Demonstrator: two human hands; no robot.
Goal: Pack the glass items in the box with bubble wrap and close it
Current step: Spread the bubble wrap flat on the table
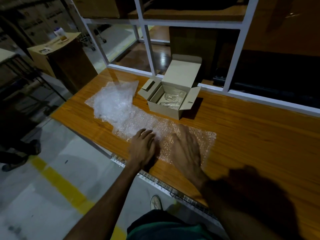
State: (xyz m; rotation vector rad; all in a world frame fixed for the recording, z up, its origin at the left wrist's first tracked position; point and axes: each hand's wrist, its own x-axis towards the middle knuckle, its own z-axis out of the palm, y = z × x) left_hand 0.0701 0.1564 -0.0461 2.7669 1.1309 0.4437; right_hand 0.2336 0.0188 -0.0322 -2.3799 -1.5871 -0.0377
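A long sheet of bubble wrap [131, 116] lies across the wooden table [251, 135], bunched up at its far left end and flat at the near end. My left hand [142, 148] rests palm down on the flat near end, fingers together. My right hand [186, 149] lies beside it on the same sheet, fingers spread, blurred. Beyond the wrap stands a small cardboard box [170, 108] with its lid and flaps open. Clear glass items [171, 99] lie inside it in a moulded insert.
A white metal frame [149, 49] runs along the table's far edge behind the box. Left of the table a tall cardboard carton [64, 58] stands on the floor with bottles on top. A yellow floor line [58, 181] passes below the table's near edge.
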